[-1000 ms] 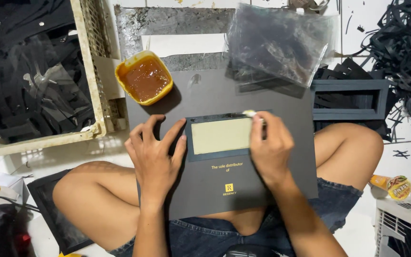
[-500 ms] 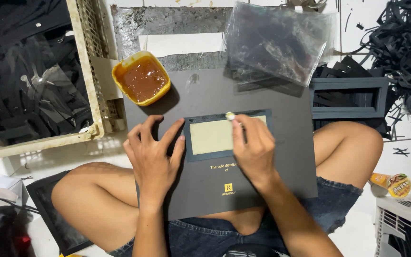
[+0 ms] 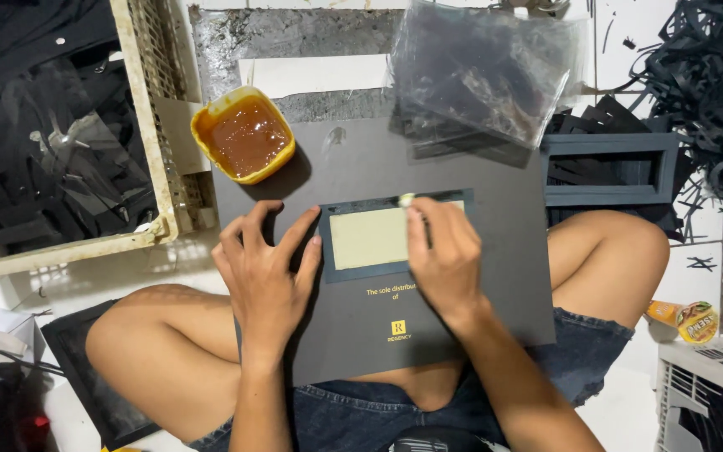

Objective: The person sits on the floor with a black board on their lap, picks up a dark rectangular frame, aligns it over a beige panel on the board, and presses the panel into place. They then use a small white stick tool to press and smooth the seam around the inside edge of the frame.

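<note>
**Hands on the dark card, glue at the window's top edge**

From my seat I look straight down on a dark grey card (image 3: pixel 495 276) lying across the person's bare knees, over the floor. A rectangular window (image 3: pixel 374 237) is cut into its upper middle, showing a pale panel inside a darker frame.

My left hand (image 3: pixel 265 276) lies flat and open on the card, fingers spread, with the fingertips touching the window's left border. My right hand (image 3: pixel 445 259) is closed around a small pale-tipped applicator (image 3: pixel 407 200), whose tip touches the top edge of the window. That hand covers the right part of the window, so I cannot see the frame beneath it.

Just beyond the card's upper left corner sits a yellow tub (image 3: pixel 244 134) of brown glue, open, its rim touching or just overlapping the card. Left of the tub stands a cream crate (image 3: pixel 148 125) holding black scraps and clear film. A stack of clear plastic sheets (image 3: pixel 483 71) rests over the card's upper right corner and hides that corner. A white paper strip (image 3: pixel 311 75) lies beyond the card, next to the sheets. To the right, a dark frame piece (image 3: pixel 608 172) lies beside the right knee, with a heap of black offcuts (image 3: pixel 696 84) behind it. A small yellow packet (image 3: pixel 684 320) lies on the floor near the right knee.
</note>
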